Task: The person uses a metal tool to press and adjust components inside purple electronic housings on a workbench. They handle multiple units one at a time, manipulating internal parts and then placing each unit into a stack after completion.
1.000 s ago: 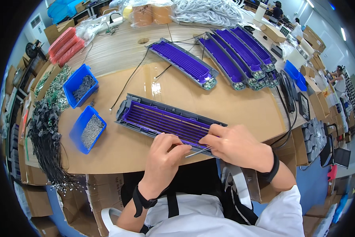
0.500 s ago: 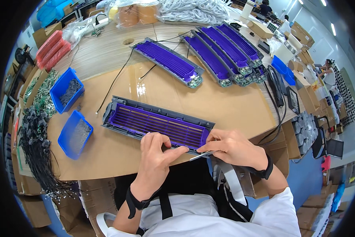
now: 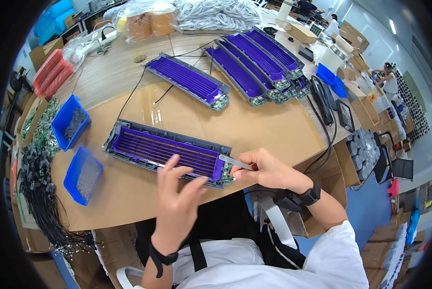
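Observation:
A long grey housing with a purple slatted insert [image 3: 167, 151] lies across the cardboard in front of me. My right hand [image 3: 259, 169] is closed on slim metal tweezers [image 3: 235, 163], at the housing's right end. The rounded flat end of the tweezers points left over the purple frame. Below it, partly hidden by my fingers, a small green circuit board [image 3: 226, 171] sits in the housing's end. My left hand [image 3: 177, 202] hovers by the housing's near edge, fingers spread and nothing in them.
Finished-looking purple-and-grey housings [image 3: 249, 67] are grouped at the back, with one [image 3: 189, 82] lying apart. Blue bins [image 3: 83, 176] of small parts stand left, beside bundled black cables [image 3: 40, 183]. A black-handled tool [image 3: 322, 98] with its cord lies right. Other people are in the background.
My left hand has come off the housing's near edge and its fingers have spread. My right hand has turned the tweezers from pointing toward me to lying over the housing's end, uncovering the circuit board.

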`<state>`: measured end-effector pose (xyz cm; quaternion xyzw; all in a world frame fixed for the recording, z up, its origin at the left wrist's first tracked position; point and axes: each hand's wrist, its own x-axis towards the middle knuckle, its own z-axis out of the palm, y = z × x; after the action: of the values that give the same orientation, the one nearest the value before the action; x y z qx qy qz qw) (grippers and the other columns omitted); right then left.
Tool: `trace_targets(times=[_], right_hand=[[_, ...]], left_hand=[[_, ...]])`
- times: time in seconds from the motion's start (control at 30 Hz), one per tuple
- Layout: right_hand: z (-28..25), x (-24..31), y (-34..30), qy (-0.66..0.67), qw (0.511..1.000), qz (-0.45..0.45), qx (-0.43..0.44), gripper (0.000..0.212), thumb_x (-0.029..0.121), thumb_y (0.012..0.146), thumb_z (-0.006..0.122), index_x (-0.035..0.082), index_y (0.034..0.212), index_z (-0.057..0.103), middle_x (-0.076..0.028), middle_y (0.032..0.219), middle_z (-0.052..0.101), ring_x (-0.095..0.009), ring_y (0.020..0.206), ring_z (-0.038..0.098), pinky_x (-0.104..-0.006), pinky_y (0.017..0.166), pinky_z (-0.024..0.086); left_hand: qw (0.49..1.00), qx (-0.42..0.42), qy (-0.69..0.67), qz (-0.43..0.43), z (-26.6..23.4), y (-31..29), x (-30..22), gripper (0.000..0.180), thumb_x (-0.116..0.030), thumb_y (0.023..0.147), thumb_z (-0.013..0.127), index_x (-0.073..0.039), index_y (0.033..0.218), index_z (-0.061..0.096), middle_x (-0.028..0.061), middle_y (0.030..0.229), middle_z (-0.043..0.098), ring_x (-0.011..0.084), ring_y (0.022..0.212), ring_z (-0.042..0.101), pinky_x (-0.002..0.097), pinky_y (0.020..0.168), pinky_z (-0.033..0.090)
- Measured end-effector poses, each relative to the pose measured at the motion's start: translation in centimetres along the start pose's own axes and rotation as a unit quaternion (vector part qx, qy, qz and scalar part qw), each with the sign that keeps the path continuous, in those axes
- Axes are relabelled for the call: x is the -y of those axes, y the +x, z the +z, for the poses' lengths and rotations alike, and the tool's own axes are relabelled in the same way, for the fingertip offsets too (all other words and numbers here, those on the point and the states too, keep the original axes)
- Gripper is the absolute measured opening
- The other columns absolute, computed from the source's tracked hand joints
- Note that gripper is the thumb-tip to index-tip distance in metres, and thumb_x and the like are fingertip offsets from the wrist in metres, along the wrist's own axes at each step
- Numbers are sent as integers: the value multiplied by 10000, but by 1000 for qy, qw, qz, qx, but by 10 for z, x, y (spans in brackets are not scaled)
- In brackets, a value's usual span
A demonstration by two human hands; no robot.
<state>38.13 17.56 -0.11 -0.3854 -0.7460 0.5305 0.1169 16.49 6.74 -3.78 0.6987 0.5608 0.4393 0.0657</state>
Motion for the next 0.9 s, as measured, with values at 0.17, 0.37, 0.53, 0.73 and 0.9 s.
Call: trace_targets(times=[0.17, 0.37, 0.53, 0.73, 0.9], right_hand=[[-1, 0, 0, 74, 993, 38, 80, 103, 77, 883, 676, -19, 910, 702, -38, 755, 688, -63, 652, 515, -257, 606, 417], [7, 4, 2, 119, 980, 95, 132, 97, 108, 895, 701, 12, 903, 714, -24, 742, 690, -42, 625, 479, -227, 559, 359], [21, -8, 10, 107, 993, -38, 35, 70, 56, 853, 732, 8, 893, 700, -35, 774, 632, -99, 671, 513, -271, 604, 398], [38, -5, 15, -48, 983, -153, -93, 138, -8, 781, 755, -1, 910, 709, -101, 838, 598, -237, 719, 566, -337, 661, 453], [41, -6, 18, -71, 977, -172, -102, 185, -31, 759, 742, 13, 938, 722, -122, 869, 621, -274, 762, 602, -355, 683, 482]], left_hand=[[999, -8, 22, 34, 25, -5, -10, 209, -212, 754, 808, -130, 912, 697, 50, 989, 586, 321, 1175, 557, 583, 1046, 341], [999, -8, -7, 42, 29, -8, -1, 154, -148, 758, 803, -133, 857, 685, 31, 937, 588, 280, 1102, 605, 570, 1104, 251], [998, 2, -31, 56, 19, -9, 6, 146, -122, 753, 801, -129, 848, 690, 35, 946, 586, 268, 1070, 626, 581, 1111, 231], [997, 24, -50, 59, 10, -8, 13, 116, -117, 755, 796, -119, 815, 697, 38, 953, 581, 256, 1061, 632, 590, 1098, 261], [996, 35, -47, 62, 5, -7, 15, 115, -126, 762, 789, -112, 839, 704, 63, 1020, 602, 248, 973, 625, 579, 1069, 293]])
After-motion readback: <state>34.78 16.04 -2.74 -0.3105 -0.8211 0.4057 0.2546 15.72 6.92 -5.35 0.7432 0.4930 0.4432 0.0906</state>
